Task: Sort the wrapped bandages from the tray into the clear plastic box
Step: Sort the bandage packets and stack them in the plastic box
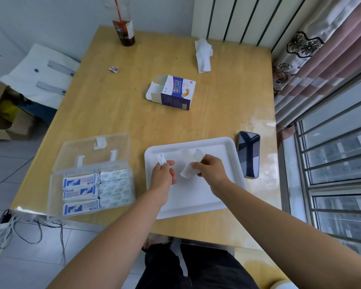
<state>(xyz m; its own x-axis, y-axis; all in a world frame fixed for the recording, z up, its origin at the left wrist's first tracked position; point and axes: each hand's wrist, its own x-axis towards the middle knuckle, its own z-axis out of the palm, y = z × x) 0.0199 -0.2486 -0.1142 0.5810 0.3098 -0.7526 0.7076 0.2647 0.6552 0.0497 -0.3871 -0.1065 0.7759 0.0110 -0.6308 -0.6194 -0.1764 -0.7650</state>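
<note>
We noted the clear plastic box (pixel 90 178) open at left, wrapped bandages (pixel 80 192) stacked inside. Over the white tray (pixel 196 201), the left hand (pixel 163 174) pinched one small bandage (pixel 161 158) between thumb and curled fingers. The right hand (pixel 212 170) gripped a blurred white wrapper (pixel 188 171), fingers curled.

A matt white plastic tray (pixel 196 140) sits on a pale wood-look table (pixel 117 113), whose smooth top shines glossy to the right of the tray. Over the tray, the wrapped bandages (pixel 188 171) are thin, matt white paper. Left of the tray, a clear plastic box (pixel 92 151) is smooth and see-through, filled with printed paper packets (pixel 80 181). Just right of the tray, a phone (pixel 248 155) shows glossy black glass. Beyond the tray lie a printed cardboard carton (pixel 175 92) and a crumpled soft tissue (pixel 203 55). Far right of the tray hang patterned cloth curtains (pixel 313 49).
</note>
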